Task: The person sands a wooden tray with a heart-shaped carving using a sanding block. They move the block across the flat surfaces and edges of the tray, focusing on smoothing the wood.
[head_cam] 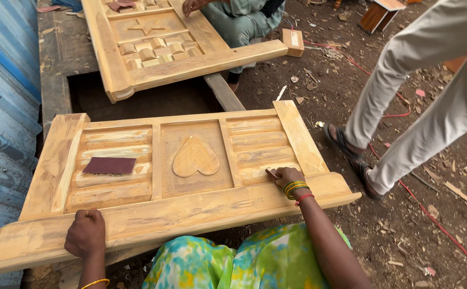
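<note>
Outdoor dirt yard littered with wood scraps, blue corrugated sheet along the left. Right hand [286,176] fingers are curled and pressed flat onto the grooved right section of the carved wooden panel [180,160]; a dark sliver shows under the fingertips, possibly sandpaper — cannot tell for sure. Left hand [86,233] is a closed fist clamped over the panel's near rail, bracing it. Panel sits across the person's lap and a wooden bench [57,80], heart relief [195,157] in the middle, a spare maroon sandpaper sheet [109,165] lying loose on the left slats. Risks as I read them: the panel overhangs its support, so if that grip slackens it could tip; the loose sheet could slide off; a passer-by's sandalled foot [345,147] is near the right corner — a knock is possible. Second panel [158,43] behind, another person's hand [192,5] on it.
</note>
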